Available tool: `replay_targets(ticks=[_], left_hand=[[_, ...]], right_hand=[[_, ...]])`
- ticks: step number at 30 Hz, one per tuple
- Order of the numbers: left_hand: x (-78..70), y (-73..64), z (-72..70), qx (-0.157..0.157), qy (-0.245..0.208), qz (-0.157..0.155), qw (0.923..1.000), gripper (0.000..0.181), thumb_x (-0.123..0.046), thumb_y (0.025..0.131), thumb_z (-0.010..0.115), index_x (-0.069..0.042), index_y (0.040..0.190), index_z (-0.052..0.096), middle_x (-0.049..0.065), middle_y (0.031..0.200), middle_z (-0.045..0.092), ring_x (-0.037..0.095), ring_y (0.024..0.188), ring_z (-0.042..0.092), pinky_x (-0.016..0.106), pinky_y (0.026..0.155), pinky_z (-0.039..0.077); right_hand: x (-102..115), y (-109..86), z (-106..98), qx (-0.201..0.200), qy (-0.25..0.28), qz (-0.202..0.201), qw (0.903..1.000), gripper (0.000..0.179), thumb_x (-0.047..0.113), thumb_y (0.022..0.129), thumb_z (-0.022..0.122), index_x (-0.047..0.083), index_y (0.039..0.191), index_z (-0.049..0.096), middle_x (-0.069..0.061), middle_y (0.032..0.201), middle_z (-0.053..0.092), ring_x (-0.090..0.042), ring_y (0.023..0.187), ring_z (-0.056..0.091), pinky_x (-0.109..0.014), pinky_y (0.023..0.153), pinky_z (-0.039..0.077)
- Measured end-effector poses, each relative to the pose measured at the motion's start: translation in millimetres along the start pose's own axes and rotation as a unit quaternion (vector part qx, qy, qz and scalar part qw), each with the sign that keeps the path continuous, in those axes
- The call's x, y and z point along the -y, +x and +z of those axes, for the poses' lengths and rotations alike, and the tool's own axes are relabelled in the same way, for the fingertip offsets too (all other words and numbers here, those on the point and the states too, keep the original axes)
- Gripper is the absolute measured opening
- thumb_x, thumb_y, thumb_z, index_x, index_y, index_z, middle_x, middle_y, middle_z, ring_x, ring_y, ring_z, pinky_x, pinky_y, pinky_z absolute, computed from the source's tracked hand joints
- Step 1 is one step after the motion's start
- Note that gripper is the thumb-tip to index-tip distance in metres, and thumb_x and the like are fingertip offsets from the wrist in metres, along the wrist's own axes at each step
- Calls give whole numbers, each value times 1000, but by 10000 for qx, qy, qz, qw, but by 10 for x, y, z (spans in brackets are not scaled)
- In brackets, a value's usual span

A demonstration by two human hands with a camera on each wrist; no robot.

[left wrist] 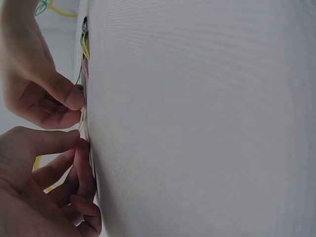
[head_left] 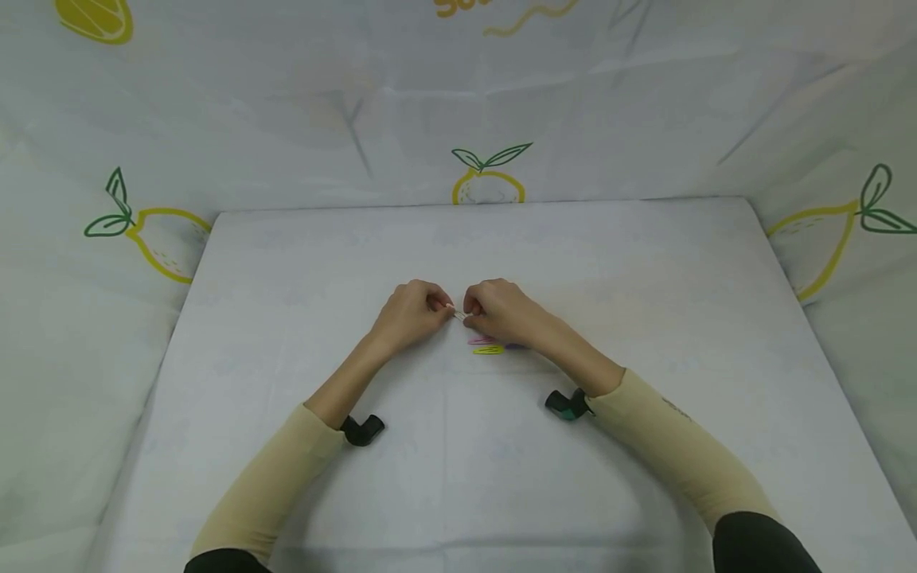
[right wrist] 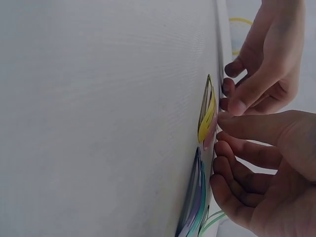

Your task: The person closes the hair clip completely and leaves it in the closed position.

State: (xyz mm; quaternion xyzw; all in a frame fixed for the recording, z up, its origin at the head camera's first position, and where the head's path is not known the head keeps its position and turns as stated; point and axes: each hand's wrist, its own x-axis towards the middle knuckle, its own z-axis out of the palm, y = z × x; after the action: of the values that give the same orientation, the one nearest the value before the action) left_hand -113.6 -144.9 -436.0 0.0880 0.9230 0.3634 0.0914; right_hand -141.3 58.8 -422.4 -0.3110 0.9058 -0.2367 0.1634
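Between the fingertips of both hands is a small white snap hair clip, partly covered by the fingers. My left hand pinches one end of it between thumb and finger. The other end is pinched by my right hand. Just below the right hand on the table lie a yellow hair clip and a pink hair clip. A purple hair clip and a teal hair clip lie close by in the right wrist view, beside a green hair clip.
A white cloth covers the table. White curtains with a lemon print hang behind it and at both sides. Black wrist cameras, left and right, stick out from the beige sleeves.
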Motion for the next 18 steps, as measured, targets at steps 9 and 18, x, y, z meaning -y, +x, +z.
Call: replay_targets(ticks=[9, 18], left_hand=[[39, -6, 7, -10, -114, 15, 9999, 12, -17, 96, 76, -8, 98, 83, 5, 84, 77, 15, 75, 64, 28, 73, 48], [39, -45, -31, -72, -145, -31, 9999, 19, -22, 95, 78, -6, 103, 80, 8, 93, 81, 21, 85, 74, 37, 82, 57]], right_hand=[[13, 23, 17, 93, 128, -19, 9999, 7, 10, 97, 75, 3, 99, 74, -4, 82, 70, -15, 76, 60, -30, 75, 50], [29, -12, 12, 75, 205, -80, 9997, 8, 7, 99, 72, 0, 102, 75, -6, 87, 73, -16, 77, 63, -31, 77, 53]])
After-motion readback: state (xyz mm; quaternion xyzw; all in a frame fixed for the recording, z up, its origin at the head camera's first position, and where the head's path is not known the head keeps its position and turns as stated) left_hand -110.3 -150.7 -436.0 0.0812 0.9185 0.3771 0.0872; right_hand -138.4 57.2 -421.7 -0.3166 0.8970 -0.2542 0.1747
